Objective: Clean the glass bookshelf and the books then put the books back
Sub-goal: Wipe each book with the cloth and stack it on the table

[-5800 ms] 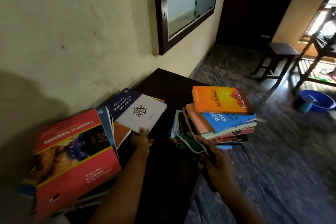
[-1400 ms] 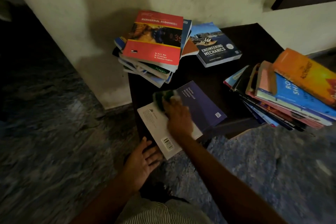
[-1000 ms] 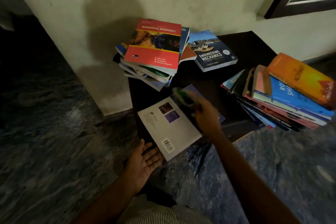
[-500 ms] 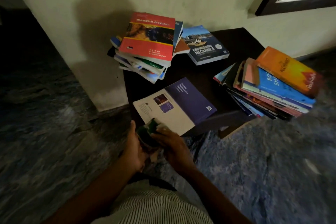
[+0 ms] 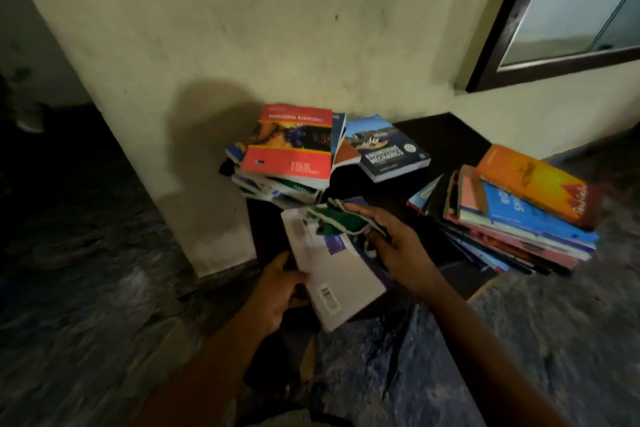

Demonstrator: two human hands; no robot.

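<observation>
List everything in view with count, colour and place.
Left book stack: one, red cover on top, table's back-left corner.
Engineering book: one, blue, beside that stack.
Right book stack: one, orange cover on top, table's right edge.
Held book: one, white and purple, above table's front.
Cloth: one, green, on the book's upper end.
Table: one, dark brown, centre.
Glass bookshelf: one, dark frame, upper right.
Left hand: grips the book's left edge.
Right hand: holds the cloth.

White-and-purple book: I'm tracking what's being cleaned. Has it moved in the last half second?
Yes. The book lay flat on the dark table; now the left hand holds it, barcode end pulled past the table's near edge toward the person.
</observation>
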